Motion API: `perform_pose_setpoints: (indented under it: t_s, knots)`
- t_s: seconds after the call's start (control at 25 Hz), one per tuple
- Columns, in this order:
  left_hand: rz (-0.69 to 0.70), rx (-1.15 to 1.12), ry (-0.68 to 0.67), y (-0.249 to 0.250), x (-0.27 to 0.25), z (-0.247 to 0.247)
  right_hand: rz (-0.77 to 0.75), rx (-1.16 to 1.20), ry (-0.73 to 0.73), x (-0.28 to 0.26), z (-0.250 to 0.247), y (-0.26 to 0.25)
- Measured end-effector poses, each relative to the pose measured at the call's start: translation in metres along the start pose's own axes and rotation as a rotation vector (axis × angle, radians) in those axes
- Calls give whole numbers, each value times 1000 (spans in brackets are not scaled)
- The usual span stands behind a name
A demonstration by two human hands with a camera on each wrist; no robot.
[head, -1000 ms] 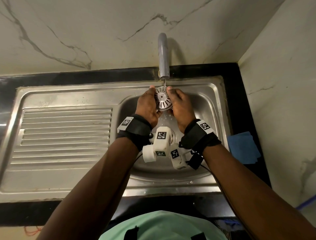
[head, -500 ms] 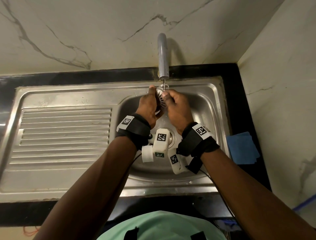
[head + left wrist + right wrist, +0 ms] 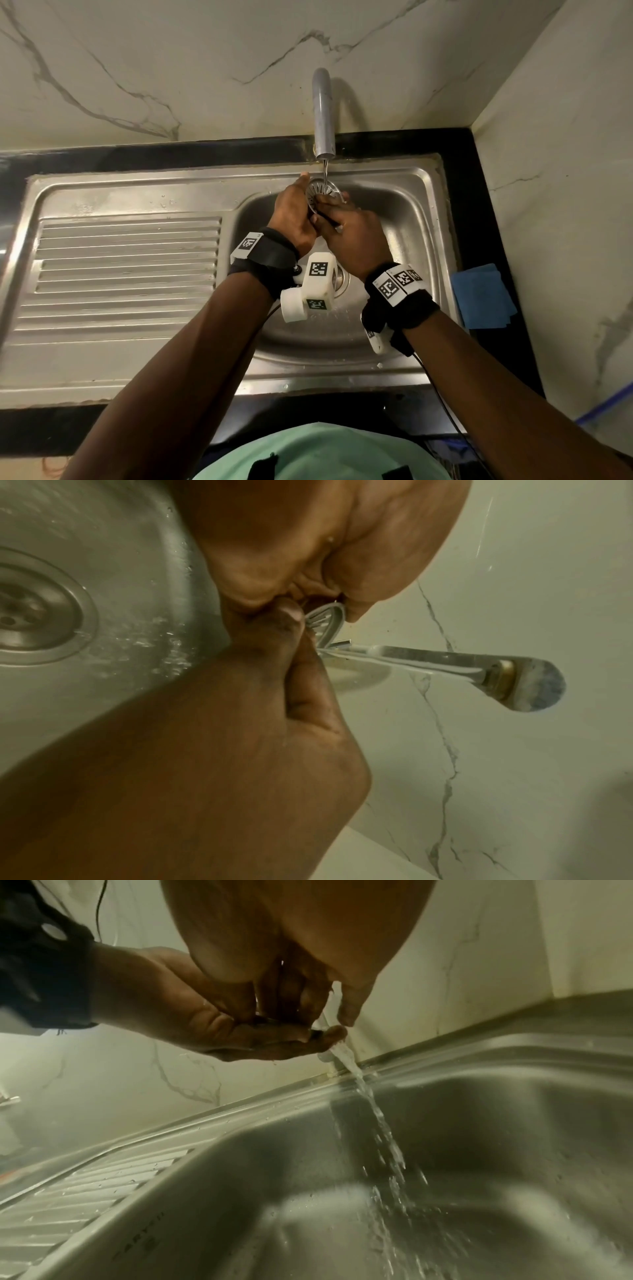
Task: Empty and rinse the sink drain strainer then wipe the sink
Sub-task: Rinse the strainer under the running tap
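**Strainer tipped on edge under the tap**

Both hands have turned the strainer [image 3: 320,192] from face-up to nearly edge-on. Left hand [image 3: 294,214] cups its left rim, fingers curled round it; right hand [image 3: 352,230] pinches its lower edge. Water from the faucet [image 3: 323,113] strikes it above the sink [image 3: 407,219]. Blue cloth [image 3: 482,295] lies on the counter, right.
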State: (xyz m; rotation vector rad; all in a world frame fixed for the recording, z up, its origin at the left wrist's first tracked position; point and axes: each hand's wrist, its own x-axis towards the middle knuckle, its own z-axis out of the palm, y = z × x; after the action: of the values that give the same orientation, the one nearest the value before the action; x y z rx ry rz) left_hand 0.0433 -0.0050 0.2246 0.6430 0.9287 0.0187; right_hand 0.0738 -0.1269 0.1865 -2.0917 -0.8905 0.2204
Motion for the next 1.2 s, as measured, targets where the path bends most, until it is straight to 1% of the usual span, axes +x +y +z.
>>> perform_pose_setpoints:
  t_s: [0.08,0.2,0.24,0.32,0.36,0.48,0.56,0.64,0.68,0.76,0.84,0.92,1.0,1.04,1.2]
  knots:
    - [-2,-30,-37,-2,0,-1,-21,-188,-53,2,4,0]
    - [21,-40,-88,-2,0,-1,-8,-351,-147,4,7,-4]
    - [43,-27,-73,-1,-1,-1,-14,-357,-170,4,6,-4]
    - [72,3,-43,2,1,-2,-53,-269,-179,5,3,-3]
    - [74,24,-25,2,2,-3,-81,-202,-156,4,1,-1]
    - [113,83,12,2,6,-6,-139,-40,-25,5,-4,7]
    - [173,163,-7,0,9,-12,-164,-6,57,7,-8,12]
    - [249,235,-3,-2,11,-19,-143,-6,109,6,-10,14]
    - [272,258,-7,-3,12,-21,-103,9,121,6,-11,14]
    - [323,299,-16,-3,16,-23,29,68,128,7,-14,12]
    - [361,325,-22,1,18,-21,173,148,198,15,-13,12]
    - [389,363,-24,6,22,-18,368,323,260,25,-12,12]
    - [417,414,-29,14,26,-14,539,598,250,34,-10,9]
    - [436,454,-22,19,28,-11,579,679,249,37,-8,8]
    - [479,574,-13,42,36,-2,641,694,267,44,-7,4]
